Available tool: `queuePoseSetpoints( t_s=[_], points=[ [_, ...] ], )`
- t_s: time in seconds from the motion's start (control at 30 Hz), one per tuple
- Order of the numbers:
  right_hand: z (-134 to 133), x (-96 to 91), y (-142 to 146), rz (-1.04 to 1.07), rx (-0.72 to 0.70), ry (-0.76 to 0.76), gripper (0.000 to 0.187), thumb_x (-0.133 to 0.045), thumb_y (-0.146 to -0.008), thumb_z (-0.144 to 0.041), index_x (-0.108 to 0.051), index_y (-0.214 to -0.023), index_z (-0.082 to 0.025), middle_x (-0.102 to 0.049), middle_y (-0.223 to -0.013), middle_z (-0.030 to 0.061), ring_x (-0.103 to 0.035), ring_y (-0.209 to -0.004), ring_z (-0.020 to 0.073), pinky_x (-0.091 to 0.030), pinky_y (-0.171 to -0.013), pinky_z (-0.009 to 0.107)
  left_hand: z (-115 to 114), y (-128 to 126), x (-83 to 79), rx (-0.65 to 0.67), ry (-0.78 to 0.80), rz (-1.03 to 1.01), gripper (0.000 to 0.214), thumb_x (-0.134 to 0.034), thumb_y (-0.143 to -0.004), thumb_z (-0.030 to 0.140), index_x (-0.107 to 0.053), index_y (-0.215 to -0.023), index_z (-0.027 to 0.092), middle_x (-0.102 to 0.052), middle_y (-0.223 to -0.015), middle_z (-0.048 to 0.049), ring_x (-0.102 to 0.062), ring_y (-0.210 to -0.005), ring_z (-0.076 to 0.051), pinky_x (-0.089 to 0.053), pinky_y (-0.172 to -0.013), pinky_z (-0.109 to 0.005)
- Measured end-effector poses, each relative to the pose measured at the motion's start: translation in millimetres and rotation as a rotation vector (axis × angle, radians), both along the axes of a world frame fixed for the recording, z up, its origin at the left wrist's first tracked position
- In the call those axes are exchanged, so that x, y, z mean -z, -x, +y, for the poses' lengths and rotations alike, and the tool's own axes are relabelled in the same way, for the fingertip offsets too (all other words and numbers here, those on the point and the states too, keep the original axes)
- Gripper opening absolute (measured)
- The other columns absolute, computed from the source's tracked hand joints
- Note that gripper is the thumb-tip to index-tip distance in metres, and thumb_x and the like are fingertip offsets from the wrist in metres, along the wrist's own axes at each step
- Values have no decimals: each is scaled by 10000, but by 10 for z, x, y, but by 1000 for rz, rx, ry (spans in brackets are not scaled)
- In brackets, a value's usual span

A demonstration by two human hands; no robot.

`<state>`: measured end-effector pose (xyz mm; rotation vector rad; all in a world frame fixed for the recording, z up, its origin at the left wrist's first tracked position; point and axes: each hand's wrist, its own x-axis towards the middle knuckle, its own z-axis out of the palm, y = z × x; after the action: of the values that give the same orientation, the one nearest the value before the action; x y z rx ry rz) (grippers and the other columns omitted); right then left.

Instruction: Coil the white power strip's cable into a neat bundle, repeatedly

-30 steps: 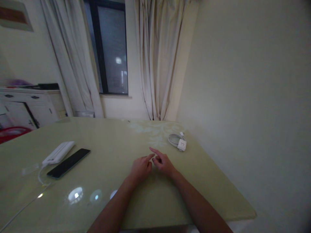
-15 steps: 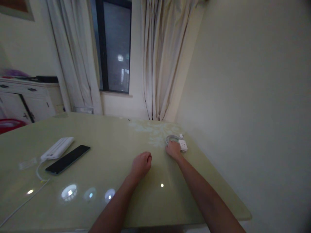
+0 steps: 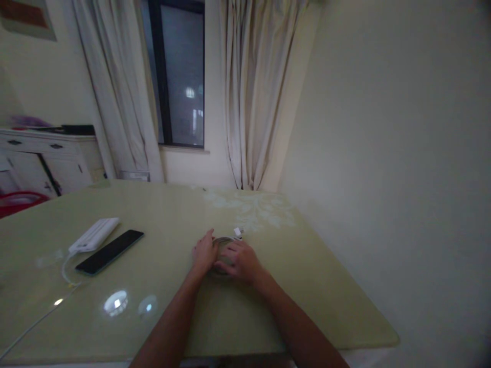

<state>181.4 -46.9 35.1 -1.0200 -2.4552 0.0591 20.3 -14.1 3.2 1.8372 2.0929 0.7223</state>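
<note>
Both my hands rest on the pale green table (image 3: 307, 286) near its middle. My right hand (image 3: 240, 261) lies over a coiled white charger cable (image 3: 226, 240), its fingers curled on the coil. A small white plug end (image 3: 238, 232) sticks out beyond the fingers. My left hand (image 3: 204, 252) is beside the coil on its left, fingers bent against it. The charger block itself is hidden under my hands.
A white power bank (image 3: 94, 235) with a thin white cable (image 3: 65, 268) and a black phone (image 3: 109, 251) lie at the left. A wall runs along the table's right side. Curtains (image 3: 253, 92) and a dark window (image 3: 180, 76) stand behind; a white cabinet (image 3: 46, 158) is at far left.
My right hand has drawn the coiled charger from the table's far right back to the middle. My left hand has opened from a fist and come against the coil.
</note>
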Motion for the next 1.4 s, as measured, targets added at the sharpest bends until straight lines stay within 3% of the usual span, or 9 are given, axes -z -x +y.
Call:
queuePoseSetpoints(
  t_s=[0.13, 0.23, 0.43, 0.63, 0.8, 0.97, 1.13, 1.2, 1.4],
  points=[
    [235, -18, -407, 422, 421, 102, 335, -523, -997, -417, -720, -880, -173, -710, -876, 60, -611, -795, 150, -415, -731, 241, 61, 28, 66, 152, -85, 34, 511, -448, -871, 20, -574, -1351, 139, -670, -1290, -150, -601, -1218, -233, -416, -1059, -347],
    [395, 101, -622, 468, 535, 313, 389, -510, -988, -421, -713, -796, -150, -694, -750, 41, -571, -661, 128, -350, -617, 231, 52, 15, 56, 195, -149, 3, 532, -403, -845, -26, -605, -1308, 142, -673, -1242, -137, -607, -1189, -222, -431, -1060, -336],
    [458, 274, -625, 473, 454, 544, 541, -479, -980, -509, -667, -645, -128, -618, -609, 16, -501, -580, 114, -274, -546, 231, 28, 7, -17, 228, -300, -176, 485, -421, -858, 19, -609, -1277, 175, -644, -1244, -114, -627, -1147, -204, -471, -1054, -341],
    [499, 333, -642, 556, 315, 643, 514, -513, -938, -536, -686, -683, -125, -617, -634, 10, -498, -601, 116, -306, -563, 219, 67, 66, -14, 193, -224, -255, 310, -574, -839, 136, -641, -1138, 180, -711, -1167, -92, -642, -1127, -235, -472, -1073, -410],
    [528, 376, -673, 662, 274, 734, 474, -570, -894, -548, -717, -743, -123, -669, -703, 33, -545, -646, 135, -362, -605, 235, 79, 87, 11, 241, -170, -484, 270, -510, -869, 184, -606, -1122, 187, -726, -1045, -70, -697, -928, -197, -581, -830, -339],
    [481, 309, -642, 856, 195, 906, 586, -638, -807, -708, -702, -770, -126, -664, -692, 34, -545, -620, 134, -384, -609, 254, 84, 32, -44, 375, -370, -745, 268, -545, -844, 270, -639, -1079, 183, -734, -1043, -76, -699, -936, -209, -586, -822, -368],
    [393, 244, -528, 1048, 54, 1046, 590, -777, -691, -699, -701, -835, -133, -696, -765, 45, -596, -648, 142, -424, -636, 267, 73, 16, -44, 309, -517, -647, 285, -520, -819, 183, -668, -1063, 197, -742, -996, -64, -686, -927, -205, -553, -874, -386],
    [370, 249, -464, 1109, 44, 1090, 581, -820, -642, -684, -674, -775, -137, -678, -714, 32, -589, -612, 136, -419, -613, 266, 62, 4, -19, 306, -536, -605, 283, -500, -850, 182, -664, -1080, 197, -737, -999, -69, -686, -934, -208, -558, -858, -379],
    [343, 256, -289, 1295, 111, 1160, 527, -865, -594, -607, -615, -754, -172, -618, -580, -32, -538, -490, 110, -395, -533, 249, -10, -93, -13, 366, -574, -372, 329, -491, -968, 295, -683, -1230, 246, -717, -1203, -93, -656, -1126, -250, -498, -1032, -468]
  ],
)
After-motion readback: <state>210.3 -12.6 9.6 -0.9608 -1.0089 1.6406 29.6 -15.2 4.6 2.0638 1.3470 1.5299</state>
